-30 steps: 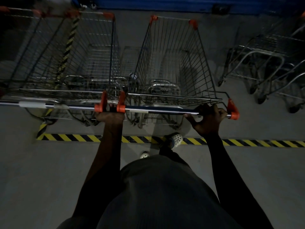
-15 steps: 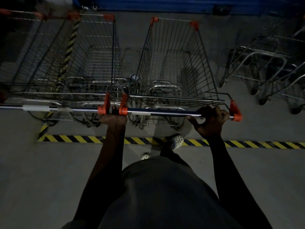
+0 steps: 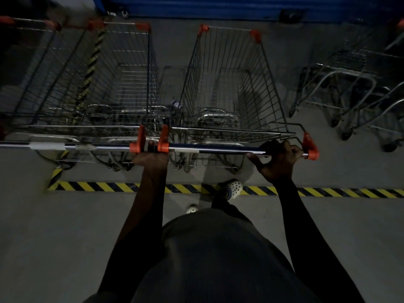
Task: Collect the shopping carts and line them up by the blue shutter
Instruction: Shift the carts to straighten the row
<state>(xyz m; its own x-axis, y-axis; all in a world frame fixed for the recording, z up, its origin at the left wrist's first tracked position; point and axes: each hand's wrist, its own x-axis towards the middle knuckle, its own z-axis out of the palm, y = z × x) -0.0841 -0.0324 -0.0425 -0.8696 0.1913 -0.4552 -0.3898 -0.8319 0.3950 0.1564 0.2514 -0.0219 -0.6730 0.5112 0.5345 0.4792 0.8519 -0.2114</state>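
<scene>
Right hand [image 3: 278, 159]: curled round the right cart's [image 3: 231, 84] handle bar [image 3: 218, 151], near its right end, to steer.
Left hand [image 3: 150, 159]: grips between two orange caps [image 3: 162, 138], likely keeping both handles level.
Carts: the left cart [image 3: 122, 84] stands alongside, noses near the far blue shutter [image 3: 196, 7].

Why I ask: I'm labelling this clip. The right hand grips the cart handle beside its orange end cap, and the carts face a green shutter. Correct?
Not quite. The head view shows the shutter is blue, not green. The right hand does grip the cart handle beside its orange end cap.
</scene>
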